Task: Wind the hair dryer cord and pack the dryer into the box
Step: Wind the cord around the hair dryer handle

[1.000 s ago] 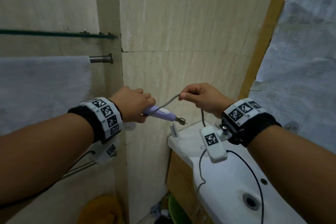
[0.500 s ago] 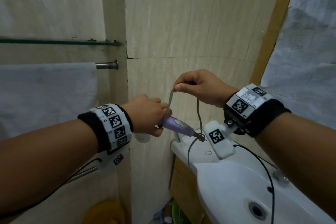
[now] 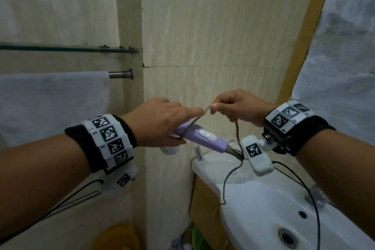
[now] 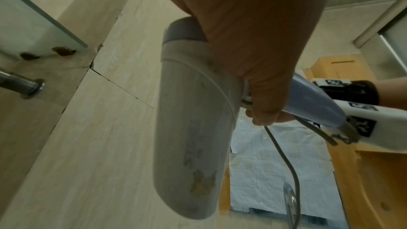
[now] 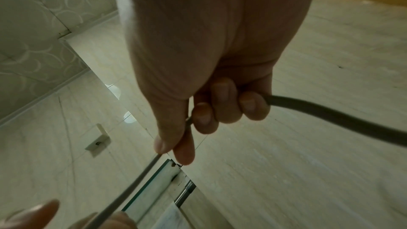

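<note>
Hair dryer (image 3: 199,137) held in mid-air above the near-left corner of the white sink (image 3: 263,205), its lilac handle lying nearly level and pointing right toward the sink. Left hand (image 3: 160,122): grip clenched around the upper part of the handle, index finger stretched out along the cord (image 3: 236,128). In the left wrist view the pale barrel of the hair dryer (image 4: 193,128) hangs down below the left hand (image 4: 253,41), in front of the tiled wall (image 4: 110,128). A white oval switch sits on top of the handle, just right of the left hand. Right hand (image 3: 237,107): grip grasping the cord, thumb and forefinger pinching it just beside the left index fingertip. In the right wrist view the cord (image 5: 330,116) passes through the curled fingers (image 5: 229,100) of the right hand (image 5: 209,50) and leaves to both sides. One turn of cord crosses the handle beside the left hand; from the right hand it drops to the strain relief at the handle's end, and a further length hangs down over the sink rim. Left of the sink along the wall: a glass shelf (image 3: 67,48) with a towel (image 3: 52,103) on a metal rail (image 3: 120,74) below it. No box can be made out in any view.
</note>
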`<state>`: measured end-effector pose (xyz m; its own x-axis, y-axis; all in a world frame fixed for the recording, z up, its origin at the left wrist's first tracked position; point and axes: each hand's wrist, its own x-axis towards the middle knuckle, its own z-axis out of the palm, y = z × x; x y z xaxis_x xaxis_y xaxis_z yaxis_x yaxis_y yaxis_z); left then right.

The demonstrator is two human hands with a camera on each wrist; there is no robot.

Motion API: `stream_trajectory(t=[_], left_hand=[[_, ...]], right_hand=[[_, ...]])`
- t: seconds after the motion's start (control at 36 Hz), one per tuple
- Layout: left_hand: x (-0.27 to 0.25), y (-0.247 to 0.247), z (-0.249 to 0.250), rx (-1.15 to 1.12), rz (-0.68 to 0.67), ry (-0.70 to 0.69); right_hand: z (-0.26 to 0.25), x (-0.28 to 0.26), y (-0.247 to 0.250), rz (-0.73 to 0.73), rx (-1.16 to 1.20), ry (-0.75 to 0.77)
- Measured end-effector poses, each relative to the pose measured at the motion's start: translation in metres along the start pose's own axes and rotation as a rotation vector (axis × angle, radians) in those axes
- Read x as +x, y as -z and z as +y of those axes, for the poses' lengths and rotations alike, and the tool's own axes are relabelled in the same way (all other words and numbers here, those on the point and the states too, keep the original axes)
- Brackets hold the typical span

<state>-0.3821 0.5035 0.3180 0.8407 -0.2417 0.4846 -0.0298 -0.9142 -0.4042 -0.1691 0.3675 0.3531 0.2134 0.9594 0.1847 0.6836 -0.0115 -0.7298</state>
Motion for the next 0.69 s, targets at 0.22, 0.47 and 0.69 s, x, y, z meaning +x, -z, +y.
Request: stream_trajectory(t=[0.22,0.47,0.69], left_hand=[[-0.001,0.009,-0.009,0.012,-0.013,-0.075],[0.001,0.016,-0.013,-0.091,-0.024,-0.021],[0.007,0.025,-0.016,-0.167,0.015,0.1]], right_hand=[[0.001,-0.007,-0.008,-0.133,0.14,-0.06],[0.014,-0.014,-0.017,-0.276,0.24,-0.144],[0.016,-0.022,-0.015,-0.28,0.284,-0.161]])
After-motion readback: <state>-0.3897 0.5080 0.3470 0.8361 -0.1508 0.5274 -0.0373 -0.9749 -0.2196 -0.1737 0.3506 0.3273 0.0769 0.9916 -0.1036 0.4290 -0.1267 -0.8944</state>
